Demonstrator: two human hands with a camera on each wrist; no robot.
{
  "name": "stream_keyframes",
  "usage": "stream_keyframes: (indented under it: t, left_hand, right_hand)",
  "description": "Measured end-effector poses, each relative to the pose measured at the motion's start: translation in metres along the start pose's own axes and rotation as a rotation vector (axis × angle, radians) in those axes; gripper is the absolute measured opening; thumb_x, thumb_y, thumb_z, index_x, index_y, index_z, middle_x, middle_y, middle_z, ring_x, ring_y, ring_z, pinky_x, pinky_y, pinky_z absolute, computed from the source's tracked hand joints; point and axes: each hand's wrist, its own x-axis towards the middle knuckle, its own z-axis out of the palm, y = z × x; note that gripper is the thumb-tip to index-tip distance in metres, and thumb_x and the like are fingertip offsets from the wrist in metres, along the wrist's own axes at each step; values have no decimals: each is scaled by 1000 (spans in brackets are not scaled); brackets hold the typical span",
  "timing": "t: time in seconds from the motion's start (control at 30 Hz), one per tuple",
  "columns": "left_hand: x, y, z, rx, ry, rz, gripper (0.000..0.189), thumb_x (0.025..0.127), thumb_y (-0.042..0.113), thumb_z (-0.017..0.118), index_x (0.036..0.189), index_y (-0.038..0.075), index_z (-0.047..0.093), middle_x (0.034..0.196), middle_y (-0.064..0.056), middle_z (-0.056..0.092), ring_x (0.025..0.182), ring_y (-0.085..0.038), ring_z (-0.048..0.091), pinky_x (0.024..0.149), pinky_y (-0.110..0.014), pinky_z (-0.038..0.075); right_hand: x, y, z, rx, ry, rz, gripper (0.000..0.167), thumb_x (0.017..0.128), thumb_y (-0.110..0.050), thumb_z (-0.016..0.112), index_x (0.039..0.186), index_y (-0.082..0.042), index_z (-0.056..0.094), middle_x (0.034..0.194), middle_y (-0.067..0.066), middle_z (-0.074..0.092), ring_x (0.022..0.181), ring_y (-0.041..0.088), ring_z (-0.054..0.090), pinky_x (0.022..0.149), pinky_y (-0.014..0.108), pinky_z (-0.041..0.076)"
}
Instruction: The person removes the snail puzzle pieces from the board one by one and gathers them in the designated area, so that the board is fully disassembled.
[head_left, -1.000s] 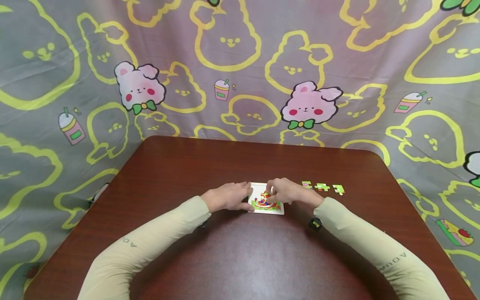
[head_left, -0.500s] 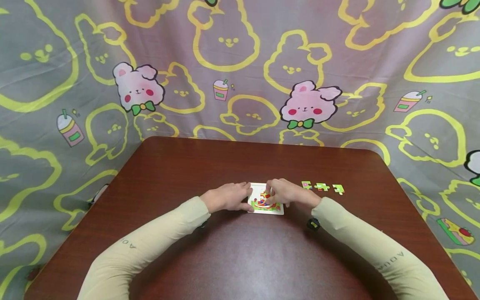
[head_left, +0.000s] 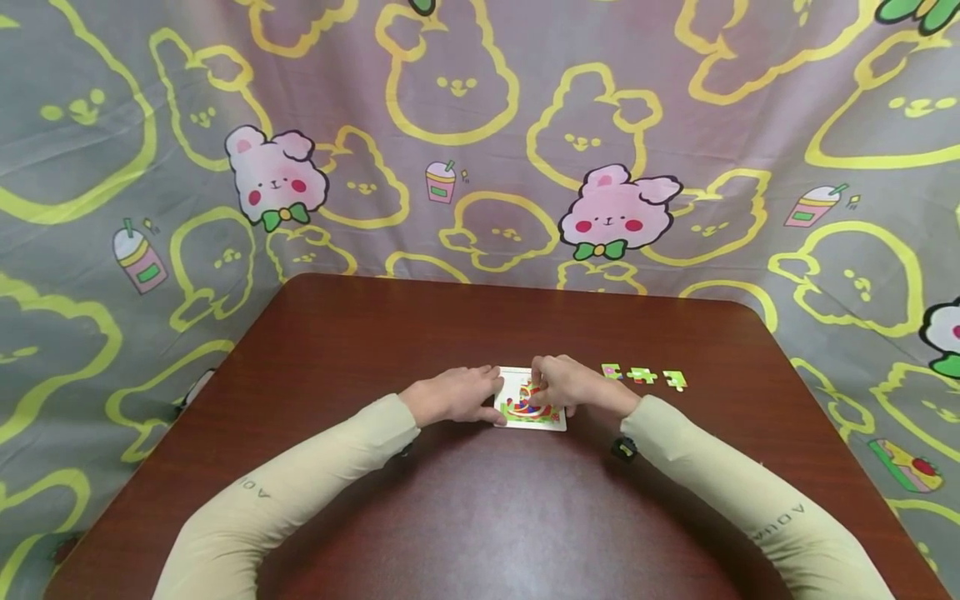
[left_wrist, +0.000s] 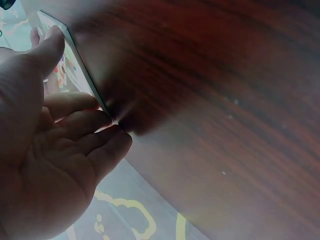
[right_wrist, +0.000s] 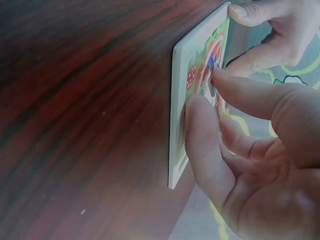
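A small white-framed jigsaw board (head_left: 536,427) with a red, blue and green picture lies flat on the table. My left hand (head_left: 456,395) rests along its left edge, thumb at the near corner. In the left wrist view those fingers (left_wrist: 82,122) lie loosely bent against the board's side. My right hand (head_left: 572,385) is over the right half of the board. Seen from the right wrist, its thumb and finger (right_wrist: 202,135) pinch at a puzzle piece (right_wrist: 212,89) on the picture, mostly hidden by the fingertips.
Three loose puzzle pieces (head_left: 642,375) lie in a row to the right of the right hand. The brown table (head_left: 525,517) backs onto a patterned cloth (head_left: 480,167) that also hangs at both sides.
Both hands stay in nearly the same place on the board. The right fingers shift only slightly over the picture, and the loose pieces have not moved.
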Motion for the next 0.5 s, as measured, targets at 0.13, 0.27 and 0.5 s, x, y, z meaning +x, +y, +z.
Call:
stream_keyframes:
  t: [0.13,0.27,0.5]
  left_hand:
    - [0,0,0,3,4,6,67,90,59,59,130,5,56,150,-22,44,140,-31,45,105,-42,47]
    - [1,1,0,12,7,9,66,90,60,59,128,5,57,150,-22,44,139,-31,45,104,-41,48]
    - [1,0,0,9,22,15,63,89,59,60,125,7,59,148,-20,47,137,-30,48,101,-43,49]
  right_hand:
    - [-2,-1,0,13,17,-10,29,85,-21,78,92,-7,54,74,6,59,45,16,60,45,32,53]
    - [-3,-1,2,6,57,-37,29,84,-20,78,88,-9,51,69,3,56,45,15,59,42,27,50]
    - [-7,-3,4,-58,73,-180,24,85,-15,75,82,-12,51,70,-3,58,51,7,56,51,22,43]
